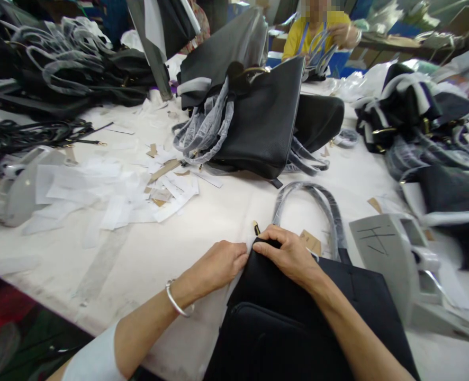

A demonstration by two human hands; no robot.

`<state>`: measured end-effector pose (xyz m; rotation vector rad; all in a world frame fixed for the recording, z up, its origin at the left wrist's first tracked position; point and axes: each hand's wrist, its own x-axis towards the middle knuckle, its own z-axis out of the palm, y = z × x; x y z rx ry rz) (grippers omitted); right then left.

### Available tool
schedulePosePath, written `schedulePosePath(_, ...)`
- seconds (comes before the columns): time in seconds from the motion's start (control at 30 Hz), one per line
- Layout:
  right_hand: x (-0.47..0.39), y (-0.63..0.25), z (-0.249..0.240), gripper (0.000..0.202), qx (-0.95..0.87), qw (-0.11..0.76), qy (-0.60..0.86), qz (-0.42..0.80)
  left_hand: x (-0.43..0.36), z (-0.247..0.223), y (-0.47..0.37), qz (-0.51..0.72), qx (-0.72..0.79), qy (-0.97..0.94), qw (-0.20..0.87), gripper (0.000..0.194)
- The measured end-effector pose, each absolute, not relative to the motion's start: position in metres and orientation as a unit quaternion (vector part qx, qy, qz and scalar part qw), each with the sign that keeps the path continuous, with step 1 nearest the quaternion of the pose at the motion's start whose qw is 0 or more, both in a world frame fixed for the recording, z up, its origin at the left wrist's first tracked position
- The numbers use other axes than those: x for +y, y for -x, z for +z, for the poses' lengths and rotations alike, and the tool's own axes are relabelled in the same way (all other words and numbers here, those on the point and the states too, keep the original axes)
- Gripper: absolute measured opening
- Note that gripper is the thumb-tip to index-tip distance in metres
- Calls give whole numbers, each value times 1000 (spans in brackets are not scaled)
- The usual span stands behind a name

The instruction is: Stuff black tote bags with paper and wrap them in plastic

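A black handbag (290, 323) lies in front of me on the white table, its top edge facing away. My right hand (290, 251) pinches the bag's upper left corner between thumb and fingers. Close beside that corner, my left hand (232, 259) is closed, with its fingertips at the bag's side edge. A pale, thin strip runs along this edge; whether it is in my left fingers is hidden. Just past the corner sticks up a gold-tipped zipper end (256, 228). The plastic-wrapped handle (332, 206) arches beyond my right hand, near a small brown tag (310, 242).
Black bags (264, 127) with wrapped handles lie ahead; more are piled left (79, 63) and right (429, 116). Paper scraps (95, 190) cover the left table. Grey tape dispensers stand right (385, 259) and left (28, 185). A person in yellow (298, 37) handles straps across the table.
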<state>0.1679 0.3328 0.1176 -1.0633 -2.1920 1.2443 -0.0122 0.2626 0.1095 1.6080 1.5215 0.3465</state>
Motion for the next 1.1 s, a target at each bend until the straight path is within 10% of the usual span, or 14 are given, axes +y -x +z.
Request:
schedulePosePath(0.4,328,-179,123,8,-803,270,283,449,269,101,40,223,477,-426,736,43)
schedulePosePath(1.1,330,-127,95,36,-764,218,363,487,230,91,30,335,661,-359,568,35)
